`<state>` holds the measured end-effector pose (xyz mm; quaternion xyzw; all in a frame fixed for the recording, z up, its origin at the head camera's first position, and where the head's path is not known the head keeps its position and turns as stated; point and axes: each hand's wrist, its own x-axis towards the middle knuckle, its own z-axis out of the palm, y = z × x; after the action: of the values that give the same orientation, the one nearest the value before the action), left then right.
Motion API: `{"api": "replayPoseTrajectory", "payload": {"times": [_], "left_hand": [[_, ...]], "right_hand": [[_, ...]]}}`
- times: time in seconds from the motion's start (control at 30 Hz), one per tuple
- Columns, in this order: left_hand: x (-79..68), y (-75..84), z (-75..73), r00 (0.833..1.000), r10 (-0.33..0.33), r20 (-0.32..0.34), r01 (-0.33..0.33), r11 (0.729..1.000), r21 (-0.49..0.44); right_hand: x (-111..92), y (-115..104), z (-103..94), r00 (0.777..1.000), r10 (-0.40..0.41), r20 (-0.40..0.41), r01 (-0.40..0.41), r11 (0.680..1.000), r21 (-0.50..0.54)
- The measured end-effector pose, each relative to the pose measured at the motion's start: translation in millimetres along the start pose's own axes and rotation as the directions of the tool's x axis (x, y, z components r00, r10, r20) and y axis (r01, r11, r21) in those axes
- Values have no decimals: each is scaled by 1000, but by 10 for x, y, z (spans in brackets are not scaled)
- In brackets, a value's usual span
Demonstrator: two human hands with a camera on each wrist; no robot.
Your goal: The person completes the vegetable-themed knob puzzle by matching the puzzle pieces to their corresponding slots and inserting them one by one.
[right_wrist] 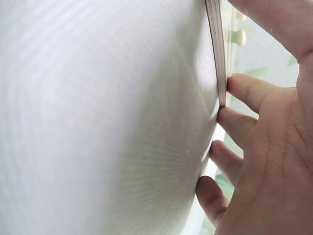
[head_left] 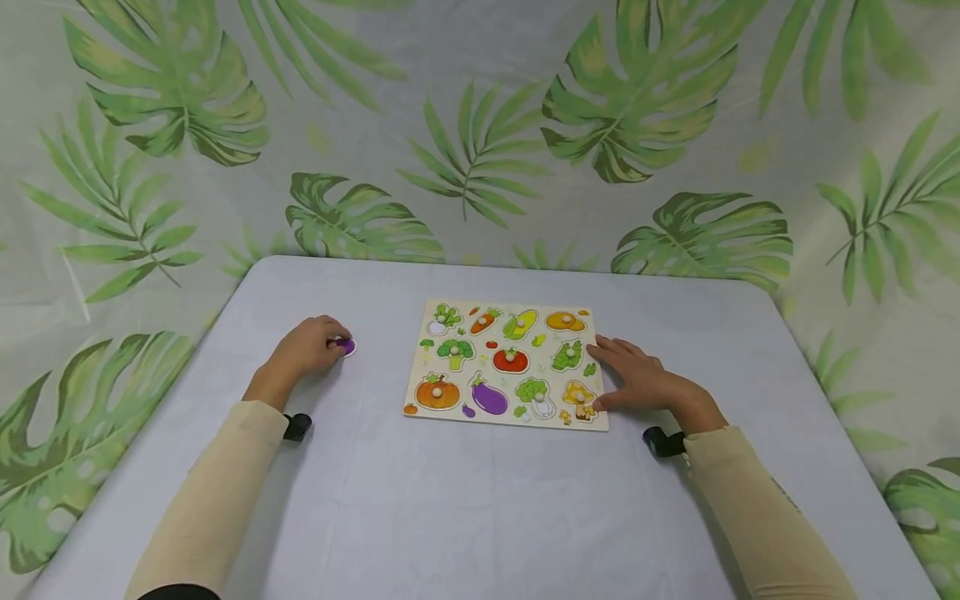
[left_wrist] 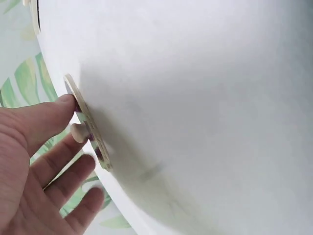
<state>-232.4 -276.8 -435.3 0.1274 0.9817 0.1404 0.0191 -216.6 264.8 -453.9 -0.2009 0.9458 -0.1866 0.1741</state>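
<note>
A wooden vegetable puzzle board (head_left: 468, 419) lies flat on the table, with knobbed pieces such as a tomato (head_left: 511, 361), a pumpkin (head_left: 437, 392) and a broccoli (head_left: 455, 353). The purple eggplant (head_left: 490, 399) on it shows no knob. Left of the board, my left hand (head_left: 306, 346) pinches a purple puzzle piece (head_left: 347, 347). In the left wrist view, the thumb lies on this piece's face and a finger meets its wooden knob (left_wrist: 79, 132). My right hand (head_left: 637, 379) rests with extended fingers at the board's right edge, the thumb near the mushroom piece (head_left: 578, 398).
The table (head_left: 480, 517) has a white cover. A leaf-patterned curtain (head_left: 480, 125) hangs behind it and along both sides. Each wrist carries a small black camera, the left one (head_left: 297, 427) and the right one (head_left: 663, 442).
</note>
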Motion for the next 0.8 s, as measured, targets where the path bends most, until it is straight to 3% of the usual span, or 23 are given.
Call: {"api": "replayPoseTrajectory", "payload": {"times": [0.2, 0.53, 0.67, 0.8], "left_hand": [[-38, -97, -19, 997, -80, 0, 80, 997, -12], [-58, -172, -33, 999, -45, -3, 45, 994, -104], [-89, -211, -55, 998, -57, 8, 57, 980, -188], [-95, -244, -57, 998, -61, 2, 60, 975, -212]], "right_hand": [[0, -19, -6, 1000, 10, 6, -10, 1000, 5], [17, -8, -9, 1000, 20, 8, -20, 1000, -5], [15, -9, -4, 1000, 23, 10, -23, 1000, 0], [16, -12, -3, 1000, 23, 9, -23, 1000, 3]]}}
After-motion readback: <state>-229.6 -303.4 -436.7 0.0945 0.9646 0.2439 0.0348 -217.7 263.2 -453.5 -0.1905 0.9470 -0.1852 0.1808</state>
